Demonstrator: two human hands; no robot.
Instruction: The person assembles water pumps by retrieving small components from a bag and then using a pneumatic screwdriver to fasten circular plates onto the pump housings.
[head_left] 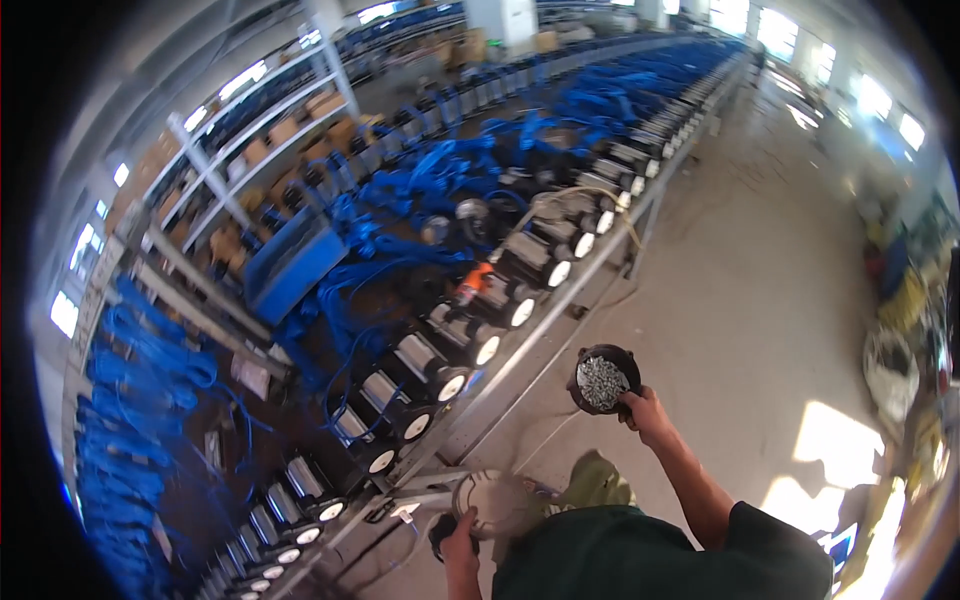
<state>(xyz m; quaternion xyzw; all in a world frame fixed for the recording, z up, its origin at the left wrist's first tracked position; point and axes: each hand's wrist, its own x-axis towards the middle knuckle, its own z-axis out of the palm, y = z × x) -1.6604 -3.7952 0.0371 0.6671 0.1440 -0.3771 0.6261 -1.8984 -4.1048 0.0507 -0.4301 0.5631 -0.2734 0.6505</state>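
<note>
The right hand [648, 414] is closed on the rim of one dark round bowl [624, 362], filled with many small silvery metal pieces [602, 382], too many to count. The bowl is over the floor [740, 270], apart from the counter's long near edge. The left hand [460, 548] has curled fingers beside one blurred pale disc [495, 503], near the same edge; whether it grips the disc, I cannot tell. Along that edge of the counter [560, 303] runs a long row of machines with white round hubs [451, 388], one orange tool [474, 284] among them. Beyond are one blue bin [310, 270] and heaped blue bundles [620, 95]. Any lettering is too small to read.
</note>
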